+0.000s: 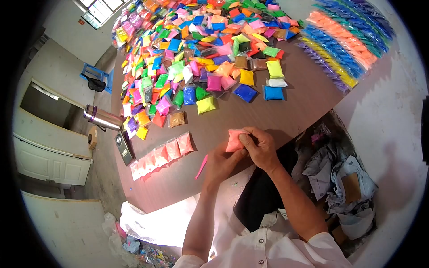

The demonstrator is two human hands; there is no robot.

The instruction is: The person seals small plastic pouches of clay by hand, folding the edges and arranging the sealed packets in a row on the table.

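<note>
Between my two hands, above the table's near edge, is a small salmon-pink packet (233, 140). My left hand (222, 161) grips its lower left side, with the thumb pointing toward the packet. Fingers and thumb of my right hand (262, 147) pinch its right side. Just left of my left hand, a thin bright pink tool (202, 167) lies on the table; its exact kind is not clear. Farther left, a joined strip of salmon-pink packets (161, 155) lies flat.
A big heap of coloured packets (196, 67) covers the table's far side. Rows of packet strips (342, 42) lie far right. At the left edge are a steel thermos (103, 117) and a dark box-like device (124, 148). Crumpled bags (346, 187) fill the space at right below.
</note>
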